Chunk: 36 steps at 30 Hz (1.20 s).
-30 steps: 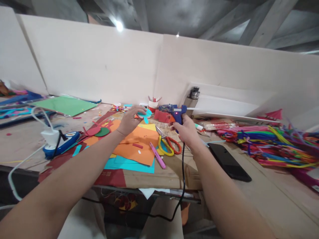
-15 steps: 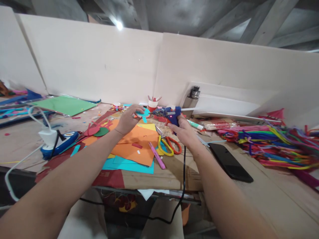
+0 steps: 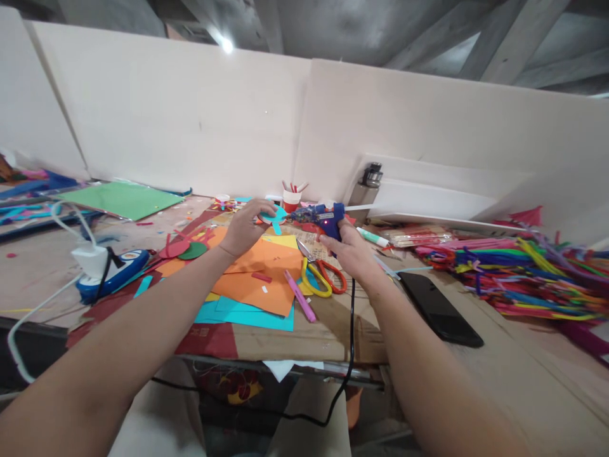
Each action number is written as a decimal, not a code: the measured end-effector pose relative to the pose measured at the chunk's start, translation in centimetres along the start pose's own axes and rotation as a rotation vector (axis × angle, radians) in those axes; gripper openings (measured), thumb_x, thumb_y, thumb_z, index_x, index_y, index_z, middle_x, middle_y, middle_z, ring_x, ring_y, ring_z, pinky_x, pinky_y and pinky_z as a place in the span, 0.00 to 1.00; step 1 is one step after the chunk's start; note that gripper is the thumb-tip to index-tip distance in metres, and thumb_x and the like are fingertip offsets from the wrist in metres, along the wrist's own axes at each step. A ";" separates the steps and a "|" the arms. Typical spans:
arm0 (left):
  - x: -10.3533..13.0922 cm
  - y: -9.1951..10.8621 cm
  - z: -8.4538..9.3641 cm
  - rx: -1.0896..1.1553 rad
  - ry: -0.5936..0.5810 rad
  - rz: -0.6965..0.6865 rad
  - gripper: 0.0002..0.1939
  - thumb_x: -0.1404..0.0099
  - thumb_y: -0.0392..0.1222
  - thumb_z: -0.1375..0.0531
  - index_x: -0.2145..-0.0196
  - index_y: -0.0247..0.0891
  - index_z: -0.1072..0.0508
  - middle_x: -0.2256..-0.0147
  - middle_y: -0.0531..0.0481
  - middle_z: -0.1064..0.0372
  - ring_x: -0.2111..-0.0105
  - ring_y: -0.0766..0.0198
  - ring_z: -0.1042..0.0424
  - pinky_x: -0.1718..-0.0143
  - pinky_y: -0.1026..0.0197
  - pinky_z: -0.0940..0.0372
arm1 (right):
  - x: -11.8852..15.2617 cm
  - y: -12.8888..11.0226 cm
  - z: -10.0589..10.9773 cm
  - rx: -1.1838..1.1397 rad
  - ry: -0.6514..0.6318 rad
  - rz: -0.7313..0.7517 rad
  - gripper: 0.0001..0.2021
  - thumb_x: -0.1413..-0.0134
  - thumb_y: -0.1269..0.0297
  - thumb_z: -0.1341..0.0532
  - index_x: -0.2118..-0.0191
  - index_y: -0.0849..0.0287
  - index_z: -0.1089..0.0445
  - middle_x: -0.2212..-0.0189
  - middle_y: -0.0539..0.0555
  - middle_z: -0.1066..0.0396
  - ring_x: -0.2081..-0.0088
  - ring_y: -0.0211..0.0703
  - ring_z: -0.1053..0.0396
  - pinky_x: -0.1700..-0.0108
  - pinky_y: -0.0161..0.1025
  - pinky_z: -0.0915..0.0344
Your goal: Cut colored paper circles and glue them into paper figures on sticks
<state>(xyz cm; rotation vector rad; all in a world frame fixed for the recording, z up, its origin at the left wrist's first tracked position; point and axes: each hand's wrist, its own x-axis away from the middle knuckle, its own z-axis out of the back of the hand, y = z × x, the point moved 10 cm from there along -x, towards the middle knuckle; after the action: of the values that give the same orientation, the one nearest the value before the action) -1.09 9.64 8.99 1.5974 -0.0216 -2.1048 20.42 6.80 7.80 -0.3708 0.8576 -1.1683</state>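
Note:
A small turquoise paper cutout [image 3: 273, 219] is pinched in my left hand [image 3: 248, 226], above the orange paper [image 3: 252, 285]. My right hand [image 3: 351, 251] is wrapped round the handle of a blue glue gun [image 3: 329, 219], which has a small red light and a white glue stick at its back. The gun's nozzle points left, close to the cutout; whether they touch is too small to tell. Below the gun lie scissors [image 3: 316, 273] with yellow and orange handles and a pink pen [image 3: 299, 296].
A black phone [image 3: 440, 309] lies right of my right forearm, with colourful pipe cleaners [image 3: 523, 273] beyond. At the left are a blue power strip [image 3: 114, 276] and green sheets [image 3: 124, 202]. A bottle [image 3: 366, 193] stands by the white partition [image 3: 190, 114]. The gun's black cord [image 3: 352, 330] hangs over the edge.

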 end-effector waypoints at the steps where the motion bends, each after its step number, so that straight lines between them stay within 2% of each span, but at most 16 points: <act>1: 0.0 0.1 0.0 0.005 0.004 -0.007 0.06 0.42 0.31 0.39 0.66 0.39 0.29 0.59 0.46 0.26 0.53 0.61 0.28 0.49 0.54 0.34 | 0.0 0.0 0.0 -0.006 -0.002 -0.001 0.22 0.46 0.57 0.42 0.46 0.60 0.35 0.60 0.54 0.29 0.62 0.44 0.33 0.57 0.41 0.38; 12: -0.1 0.1 0.0 -0.016 -0.005 0.012 0.07 0.43 0.30 0.40 0.67 0.39 0.29 0.59 0.46 0.25 0.54 0.61 0.27 0.50 0.54 0.34 | 0.1 -0.1 0.1 0.018 0.002 -0.013 0.20 0.46 0.57 0.42 0.48 0.58 0.35 0.65 0.53 0.28 0.62 0.46 0.32 0.59 0.40 0.36; 18: -0.1 0.4 0.2 -0.024 0.003 -0.021 0.06 0.43 0.31 0.39 0.68 0.39 0.30 0.60 0.46 0.25 0.54 0.60 0.27 0.50 0.53 0.34 | 0.2 -0.1 0.1 0.040 0.002 -0.015 0.20 0.46 0.57 0.42 0.48 0.58 0.35 0.59 0.55 0.27 0.59 0.47 0.32 0.57 0.41 0.36; 24: -0.1 0.6 0.1 -0.036 -0.009 -0.035 0.06 0.42 0.31 0.39 0.67 0.40 0.29 0.60 0.46 0.25 0.53 0.59 0.28 0.48 0.51 0.34 | 0.2 -0.8 0.3 0.078 0.023 0.050 0.24 0.45 0.58 0.43 0.43 0.60 0.36 0.52 0.59 0.28 0.54 0.50 0.31 0.52 0.44 0.36; 28: -0.1 0.6 0.0 -0.047 -0.023 -0.024 0.05 0.41 0.32 0.40 0.68 0.40 0.30 0.60 0.47 0.26 0.52 0.59 0.29 0.47 0.50 0.35 | 0.3 -1.1 0.3 0.124 0.032 0.075 0.24 0.45 0.59 0.43 0.43 0.62 0.36 0.49 0.60 0.29 0.51 0.52 0.32 0.49 0.45 0.37; 32: -0.2 0.6 0.0 -0.060 -0.027 -0.022 0.05 0.41 0.32 0.40 0.68 0.40 0.30 0.60 0.47 0.25 0.52 0.58 0.29 0.46 0.49 0.35 | 0.3 -1.0 0.4 0.178 0.045 0.073 0.24 0.45 0.60 0.44 0.43 0.62 0.36 0.49 0.61 0.29 0.49 0.54 0.33 0.47 0.46 0.38; 36: -0.2 0.9 -0.2 -0.102 -0.047 -0.067 0.07 0.41 0.30 0.42 0.68 0.41 0.29 0.60 0.47 0.25 0.51 0.58 0.29 0.46 0.48 0.35 | 0.3 -1.3 0.3 0.228 0.031 0.101 0.22 0.44 0.61 0.45 0.45 0.62 0.36 0.53 0.60 0.27 0.52 0.54 0.31 0.50 0.46 0.37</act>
<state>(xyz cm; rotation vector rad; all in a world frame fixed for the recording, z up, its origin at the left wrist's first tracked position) -0.55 8.92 9.35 1.5083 0.1231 -2.1579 19.82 5.96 8.74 -0.1216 0.7513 -1.1661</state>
